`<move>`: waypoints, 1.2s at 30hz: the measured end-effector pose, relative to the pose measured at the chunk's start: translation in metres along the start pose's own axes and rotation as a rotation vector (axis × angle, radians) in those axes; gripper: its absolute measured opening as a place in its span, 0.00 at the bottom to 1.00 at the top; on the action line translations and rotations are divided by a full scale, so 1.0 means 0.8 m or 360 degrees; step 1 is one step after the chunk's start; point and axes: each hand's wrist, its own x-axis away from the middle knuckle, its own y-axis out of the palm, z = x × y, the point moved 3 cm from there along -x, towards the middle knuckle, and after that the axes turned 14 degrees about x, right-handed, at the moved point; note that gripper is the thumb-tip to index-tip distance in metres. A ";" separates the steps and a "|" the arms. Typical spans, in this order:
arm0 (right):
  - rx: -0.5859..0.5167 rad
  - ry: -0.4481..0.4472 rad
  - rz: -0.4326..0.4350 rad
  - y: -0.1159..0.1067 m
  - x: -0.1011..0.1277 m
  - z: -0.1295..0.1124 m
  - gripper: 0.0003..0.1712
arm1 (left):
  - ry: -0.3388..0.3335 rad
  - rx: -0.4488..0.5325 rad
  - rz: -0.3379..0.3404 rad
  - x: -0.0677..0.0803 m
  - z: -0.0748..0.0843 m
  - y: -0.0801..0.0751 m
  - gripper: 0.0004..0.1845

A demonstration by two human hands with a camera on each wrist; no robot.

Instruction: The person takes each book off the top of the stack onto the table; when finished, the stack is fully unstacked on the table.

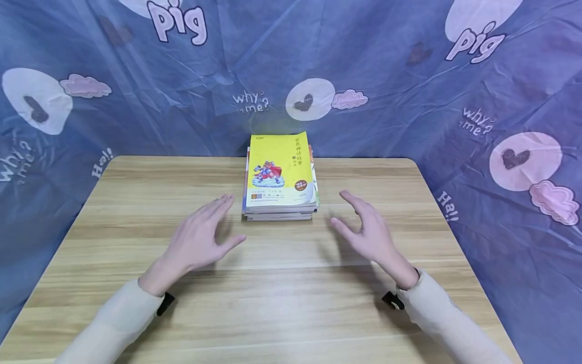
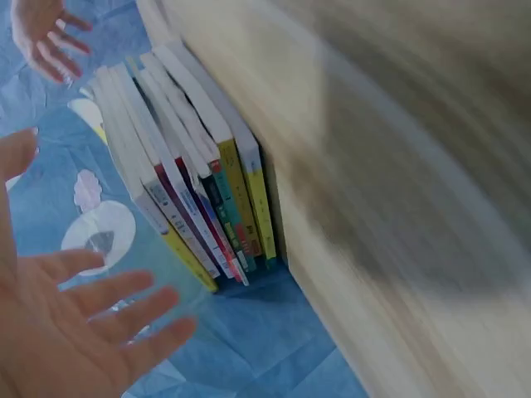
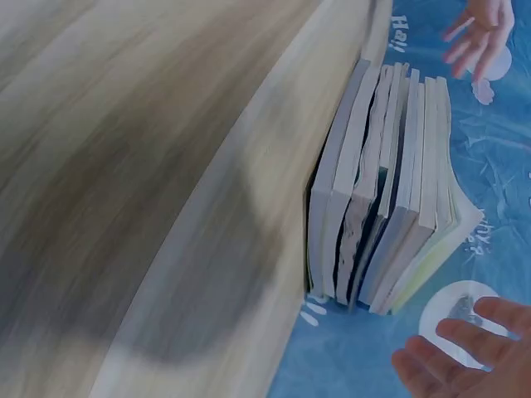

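Note:
A stack of several paperback books (image 1: 281,208) lies flat at the far middle of the table, topped by a yellow book (image 1: 277,151) with a cartoon figure on its cover. To the left of the stack, my left hand (image 1: 202,232) is held with fingers extended and thumb apart, holding nothing. My right hand (image 1: 368,227) is on the other side, its fingers spread and nothing in its grasp. Both wrist views show gaps between the hands and the books. In the left wrist view the coloured spines (image 2: 224,207) face that side; page edges (image 3: 373,182) show in the right wrist view.
The wooden table (image 1: 282,303) ends just behind the stack. A blue cloth (image 1: 191,101) printed with words and pale shapes hangs behind the table and along both sides. A dark strap piece (image 1: 165,304) sits at the left wrist and another (image 1: 393,301) at the right.

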 end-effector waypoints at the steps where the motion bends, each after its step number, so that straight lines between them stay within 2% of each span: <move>1: -0.0077 0.0032 -0.0021 0.002 -0.004 0.001 0.39 | -0.0023 0.0044 -0.0013 -0.004 -0.001 0.000 0.50; 5: -0.0385 0.0177 -0.0113 0.013 -0.019 0.005 0.32 | -0.0114 0.0241 -0.0051 -0.018 -0.006 0.002 0.45; 9: -0.0588 0.0333 -0.0169 0.023 -0.031 0.009 0.26 | -0.0233 0.0525 -0.0052 -0.035 -0.013 0.004 0.39; 13: -0.0838 0.0521 -0.0236 0.035 -0.043 0.011 0.25 | -0.0343 0.0827 0.0015 -0.050 -0.023 0.009 0.31; 18: -0.1116 0.0713 -0.0342 0.048 -0.056 0.013 0.27 | -0.0437 0.1096 0.0097 -0.066 -0.032 0.013 0.25; 24: -0.1235 0.0871 -0.0446 0.059 -0.071 0.013 0.29 | -0.0677 0.1438 0.0134 -0.083 -0.039 0.019 0.26; 27: -0.1286 0.0923 -0.0471 0.065 -0.076 0.012 0.29 | -0.0750 0.1556 0.0154 -0.091 -0.042 0.025 0.25; 31: -0.1339 0.0953 -0.0487 0.071 -0.079 0.012 0.28 | -0.0808 0.1648 0.0149 -0.098 -0.044 0.030 0.24; 36: -0.1326 0.0952 -0.0489 0.075 -0.082 0.012 0.29 | -0.0866 0.1672 0.0104 -0.103 -0.043 0.034 0.27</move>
